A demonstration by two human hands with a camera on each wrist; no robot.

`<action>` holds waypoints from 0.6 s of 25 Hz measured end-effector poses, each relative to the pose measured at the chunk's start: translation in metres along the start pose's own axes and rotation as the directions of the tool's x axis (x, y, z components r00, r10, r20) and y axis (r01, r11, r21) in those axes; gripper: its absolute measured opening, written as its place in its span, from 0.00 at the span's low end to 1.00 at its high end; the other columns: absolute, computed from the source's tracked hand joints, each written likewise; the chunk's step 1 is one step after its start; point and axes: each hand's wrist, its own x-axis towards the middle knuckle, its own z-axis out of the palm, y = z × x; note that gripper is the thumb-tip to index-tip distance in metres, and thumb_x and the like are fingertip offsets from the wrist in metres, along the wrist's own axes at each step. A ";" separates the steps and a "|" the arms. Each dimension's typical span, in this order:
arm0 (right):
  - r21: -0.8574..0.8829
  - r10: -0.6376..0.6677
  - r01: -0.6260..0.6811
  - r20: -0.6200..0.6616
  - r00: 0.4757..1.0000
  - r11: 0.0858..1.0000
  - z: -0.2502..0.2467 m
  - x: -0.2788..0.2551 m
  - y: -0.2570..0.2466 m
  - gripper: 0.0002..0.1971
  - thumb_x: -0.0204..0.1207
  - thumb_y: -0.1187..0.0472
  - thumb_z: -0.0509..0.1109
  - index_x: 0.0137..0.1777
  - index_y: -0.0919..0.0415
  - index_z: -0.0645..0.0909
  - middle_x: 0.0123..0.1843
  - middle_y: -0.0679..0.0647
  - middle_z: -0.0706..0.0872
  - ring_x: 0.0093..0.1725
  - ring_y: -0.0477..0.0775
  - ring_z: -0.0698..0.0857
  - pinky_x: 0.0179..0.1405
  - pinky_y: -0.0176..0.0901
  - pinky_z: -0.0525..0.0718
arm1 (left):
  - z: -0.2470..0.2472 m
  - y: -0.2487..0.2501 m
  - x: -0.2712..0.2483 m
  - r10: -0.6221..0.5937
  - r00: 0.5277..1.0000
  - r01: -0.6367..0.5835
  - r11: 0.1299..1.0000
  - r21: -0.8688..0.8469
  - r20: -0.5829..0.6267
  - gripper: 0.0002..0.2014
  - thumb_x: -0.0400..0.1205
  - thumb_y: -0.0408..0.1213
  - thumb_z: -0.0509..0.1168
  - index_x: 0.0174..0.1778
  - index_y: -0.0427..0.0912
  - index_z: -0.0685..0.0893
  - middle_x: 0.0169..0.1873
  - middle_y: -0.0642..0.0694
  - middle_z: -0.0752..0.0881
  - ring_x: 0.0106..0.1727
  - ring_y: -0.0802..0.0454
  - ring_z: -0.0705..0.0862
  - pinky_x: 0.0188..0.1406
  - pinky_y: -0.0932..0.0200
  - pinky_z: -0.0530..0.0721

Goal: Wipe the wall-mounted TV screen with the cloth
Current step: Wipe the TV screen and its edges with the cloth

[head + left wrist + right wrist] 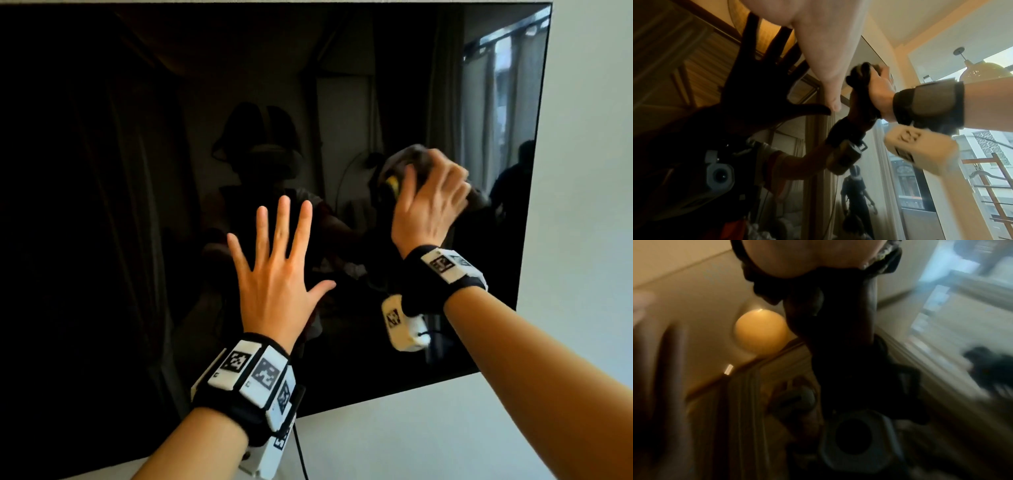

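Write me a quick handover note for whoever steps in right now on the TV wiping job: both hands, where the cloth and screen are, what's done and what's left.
Left hand: open, fingers spread, flat on the TV screen near its lower middle, holding nothing.
Right hand: grips the bunched dark cloth and presses it on the screen's right part, blurred as if mid-stroke.
Screen: wall-mounted, off, reflecting the room.
Done: wiping is underway on the right side; how much is already clean cannot be told from the glass.
Left: probably the rest of the screen, including where the left palm rests, which may leave marks.

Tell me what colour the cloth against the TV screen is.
Dark grey to black cloth, with a bit of yellow showing; clearest in the head view.
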 end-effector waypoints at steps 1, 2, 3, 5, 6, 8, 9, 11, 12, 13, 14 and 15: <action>0.028 0.130 -0.129 -0.060 0.990 0.991 0.002 0.000 -0.010 0.24 0.77 0.42 0.53 0.68 0.53 0.72 0.63 0.60 0.74 0.59 0.63 0.71 0.60 0.49 0.63 | -0.003 -0.011 -0.006 -0.014 1.000 0.014 1.000 -0.003 -0.005 0.59 0.68 0.68 0.71 0.87 0.49 0.46 0.87 0.43 0.48 0.86 0.34 0.48 0.78 0.22 0.54; 0.019 0.131 -0.130 -0.058 0.990 0.991 0.006 -0.009 -0.022 0.24 0.77 0.42 0.54 0.67 0.54 0.72 0.63 0.60 0.74 0.59 0.64 0.71 0.59 0.52 0.64 | -0.007 -0.023 -0.012 -0.032 0.999 0.032 0.999 0.007 -0.009 0.59 0.68 0.69 0.71 0.87 0.49 0.47 0.87 0.42 0.48 0.86 0.33 0.49 0.78 0.21 0.54; -0.009 -0.008 0.008 0.012 1.000 1.000 0.010 -0.026 -0.036 0.23 0.77 0.43 0.56 0.66 0.54 0.73 0.63 0.61 0.75 0.58 0.63 0.71 0.59 0.54 0.65 | -0.009 -0.036 -0.019 -0.050 0.999 0.050 0.998 0.028 -0.009 0.59 0.67 0.70 0.70 0.87 0.48 0.48 0.87 0.42 0.49 0.85 0.31 0.49 0.77 0.20 0.53; -0.026 -0.328 0.338 0.176 0.928 0.941 0.018 -0.056 -0.049 0.20 0.77 0.44 0.59 0.65 0.52 0.71 0.61 0.60 0.75 0.55 0.61 0.70 0.56 0.54 0.66 | -0.013 -0.060 -0.029 -0.074 0.997 0.072 0.994 0.078 0.010 0.61 0.65 0.74 0.67 0.87 0.46 0.48 0.87 0.40 0.48 0.85 0.28 0.48 0.76 0.19 0.51; -0.027 -0.332 0.341 0.171 0.928 0.940 0.020 -0.054 -0.052 0.20 0.77 0.43 0.59 0.65 0.51 0.71 0.60 0.59 0.74 0.55 0.61 0.70 0.56 0.54 0.66 | -0.013 -0.070 -0.033 -0.078 0.997 0.075 0.993 0.096 0.025 0.61 0.65 0.75 0.65 0.87 0.45 0.48 0.87 0.39 0.48 0.84 0.27 0.48 0.76 0.19 0.51; 0.009 -0.034 0.034 0.021 0.999 0.999 0.026 -0.039 -0.067 0.21 0.78 0.42 0.56 0.66 0.52 0.72 0.61 0.59 0.74 0.56 0.62 0.71 0.57 0.55 0.67 | -0.013 -0.089 -0.035 -0.108 0.994 0.104 0.988 0.110 0.032 0.62 0.65 0.78 0.61 0.87 0.44 0.48 0.87 0.38 0.47 0.84 0.25 0.47 0.76 0.18 0.50; 0.031 0.082 -0.081 -0.018 0.996 0.996 0.030 -0.041 -0.081 0.23 0.78 0.42 0.55 0.67 0.53 0.71 0.62 0.59 0.74 0.57 0.62 0.71 0.58 0.55 0.67 | -0.014 -0.098 -0.036 -0.129 0.991 0.125 0.986 0.111 0.029 0.62 0.65 0.79 0.60 0.87 0.45 0.48 0.87 0.37 0.47 0.84 0.24 0.47 0.76 0.18 0.50; 0.013 -0.006 0.006 0.045 0.999 1.000 0.037 -0.066 -0.105 0.22 0.78 0.43 0.56 0.67 0.52 0.70 0.62 0.59 0.73 0.57 0.61 0.70 0.57 0.55 0.66 | -0.015 -0.116 -0.039 -0.137 0.990 0.133 0.985 0.108 0.029 0.62 0.64 0.80 0.59 0.87 0.46 0.47 0.86 0.37 0.47 0.84 0.25 0.47 0.76 0.18 0.50; -0.010 -0.145 0.147 0.093 0.985 0.989 0.041 -0.080 -0.109 0.20 0.78 0.43 0.57 0.66 0.51 0.69 0.61 0.59 0.74 0.56 0.61 0.70 0.55 0.54 0.65 | -0.016 -0.122 -0.040 -0.126 0.992 0.122 0.987 0.106 0.029 0.62 0.64 0.80 0.60 0.87 0.47 0.47 0.87 0.37 0.47 0.85 0.26 0.47 0.76 0.18 0.50; -0.027 -0.231 0.235 0.111 0.967 0.972 0.044 -0.084 -0.109 0.19 0.78 0.44 0.58 0.66 0.50 0.69 0.60 0.59 0.74 0.55 0.61 0.70 0.54 0.54 0.65 | -0.016 -0.126 -0.042 -0.112 0.993 0.108 0.989 0.103 0.027 0.62 0.64 0.80 0.60 0.87 0.47 0.47 0.87 0.38 0.47 0.85 0.28 0.47 0.76 0.18 0.50; -0.032 -0.220 0.223 0.090 0.971 0.974 0.045 -0.077 -0.107 0.19 0.78 0.43 0.58 0.65 0.50 0.69 0.60 0.59 0.74 0.55 0.62 0.71 0.55 0.55 0.66 | -0.015 -0.129 -0.044 -0.100 0.995 0.097 0.991 0.097 0.025 0.61 0.65 0.79 0.61 0.87 0.47 0.47 0.87 0.39 0.47 0.85 0.29 0.47 0.76 0.18 0.51; -0.028 -0.109 0.110 0.032 0.993 0.994 0.045 -0.066 -0.107 0.20 0.78 0.43 0.57 0.66 0.51 0.70 0.60 0.60 0.75 0.56 0.63 0.71 0.56 0.56 0.67 | -0.014 -0.129 -0.045 -0.091 0.996 0.089 0.992 0.093 0.022 0.61 0.66 0.79 0.60 0.87 0.47 0.47 0.87 0.39 0.47 0.85 0.30 0.47 0.76 0.18 0.51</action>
